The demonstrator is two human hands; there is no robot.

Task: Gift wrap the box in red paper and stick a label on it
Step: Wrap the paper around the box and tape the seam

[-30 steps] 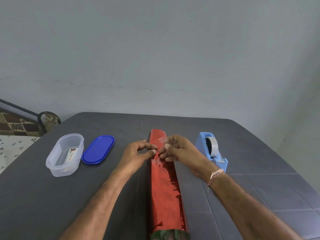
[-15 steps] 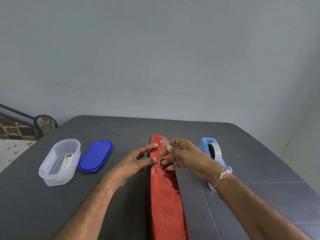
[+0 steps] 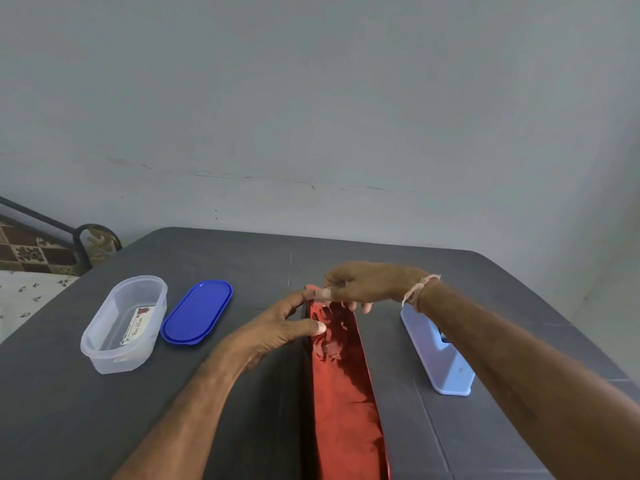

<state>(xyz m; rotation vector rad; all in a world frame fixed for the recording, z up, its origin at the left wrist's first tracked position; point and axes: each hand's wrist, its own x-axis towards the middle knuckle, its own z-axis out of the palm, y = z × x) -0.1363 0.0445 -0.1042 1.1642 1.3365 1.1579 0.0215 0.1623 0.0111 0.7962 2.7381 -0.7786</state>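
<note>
Here, box point(image 3: 343, 393): red-wrapped, lengthwise on counter point(image 3: 242, 258) centre.
Left hand point(image 3: 273, 330): fingers apart, thumb pressing paper edge.
Right hand point(image 3: 363, 287): fingers pinching clear tape piece point(image 3: 323, 295) over far end.
Label point(image 3: 138, 323): inside clear tub point(image 3: 104, 355).

Left hand point(image 3: 273, 329) on box point(image 3: 346, 393), right hand point(image 3: 367, 284) with tape point(image 3: 322, 295)

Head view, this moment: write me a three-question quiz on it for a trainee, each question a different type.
1. True or false: the tape dispenser stands to the left of the red-wrapped box.
2. The right hand pinches: A, a piece of clear tape; B, scissors.
3. Fill in: the label lies inside the clear plastic ___.
Key: 1 false, it stands to the right; 2 A; 3 container.
</note>
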